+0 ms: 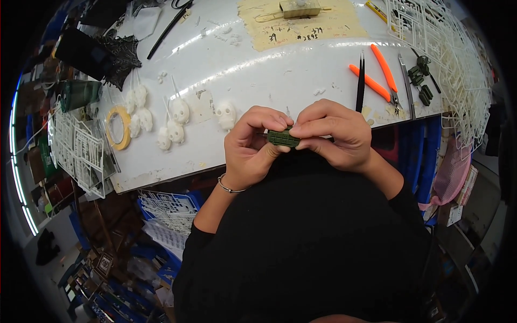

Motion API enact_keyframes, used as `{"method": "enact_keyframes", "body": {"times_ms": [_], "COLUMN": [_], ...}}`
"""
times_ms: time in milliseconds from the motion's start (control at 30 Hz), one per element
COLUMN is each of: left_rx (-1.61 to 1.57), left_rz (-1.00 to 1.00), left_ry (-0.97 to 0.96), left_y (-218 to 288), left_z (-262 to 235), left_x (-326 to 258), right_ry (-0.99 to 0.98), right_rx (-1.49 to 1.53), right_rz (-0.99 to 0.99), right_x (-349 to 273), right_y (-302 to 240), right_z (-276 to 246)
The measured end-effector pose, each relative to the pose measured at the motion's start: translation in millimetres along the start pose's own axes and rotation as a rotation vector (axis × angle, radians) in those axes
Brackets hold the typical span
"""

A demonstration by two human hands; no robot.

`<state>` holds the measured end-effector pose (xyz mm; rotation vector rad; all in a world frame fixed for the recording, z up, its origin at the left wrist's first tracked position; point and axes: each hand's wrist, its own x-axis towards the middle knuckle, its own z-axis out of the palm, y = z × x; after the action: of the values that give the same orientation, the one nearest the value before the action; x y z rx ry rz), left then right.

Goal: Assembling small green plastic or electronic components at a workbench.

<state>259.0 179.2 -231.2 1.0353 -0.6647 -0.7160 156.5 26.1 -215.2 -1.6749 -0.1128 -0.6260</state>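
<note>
1. A small dark green plastic part (283,138) is being held between both hands, just in front of the near edge of the white desk (258,75).
2. The left hand (252,146) is pinching its left end, with the fingers curled and a thin bracelet (229,188) sitting on the wrist.
3. The right hand (336,133) is pinching the right end, with the fingertips pressing together from above.
4. A tan paper sheet (301,22) with handwriting is lying at the far side of the desk, and white skull pieces (177,116) are lying to the left.

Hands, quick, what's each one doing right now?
Left hand: closed, pinching the left end of the green part.
Right hand: closed, fingers gripping the same green part from the right.
</note>
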Motion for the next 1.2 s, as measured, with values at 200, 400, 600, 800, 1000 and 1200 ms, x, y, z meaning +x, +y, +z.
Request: {"method": "enact_keyframes", "body": {"times_ms": [200,400,600,800,1000,1200], "left_rx": [-0.004,0.027,0.122,0.261,0.404,0.556], "left_rz": [0.004,0.013,0.010,-0.038,-0.032,0.024], "left_ry": [0.013,0.018,0.022,0.032,0.005,-0.011], "left_y": [-2,-6,-1,15,28,42], "left_z": [-1,-3,-4,-5,-10,-9], "left_x": [0,-1,1,0,-3,-8], "right_ry": [-0.014,-0.002,-0.003,-0.034,-0.002,0.005], "right_rx": [0.062,0.069,0.082,0.033,0.173,0.303], "right_rz": [0.061,0.062,0.076,0.121,0.190,0.285], "right_x": [-3,-6,-7,-9,-16,-22], "right_y": [6,12,15,12,15,13], "right_z": [0,1,3,4,13,19]}}
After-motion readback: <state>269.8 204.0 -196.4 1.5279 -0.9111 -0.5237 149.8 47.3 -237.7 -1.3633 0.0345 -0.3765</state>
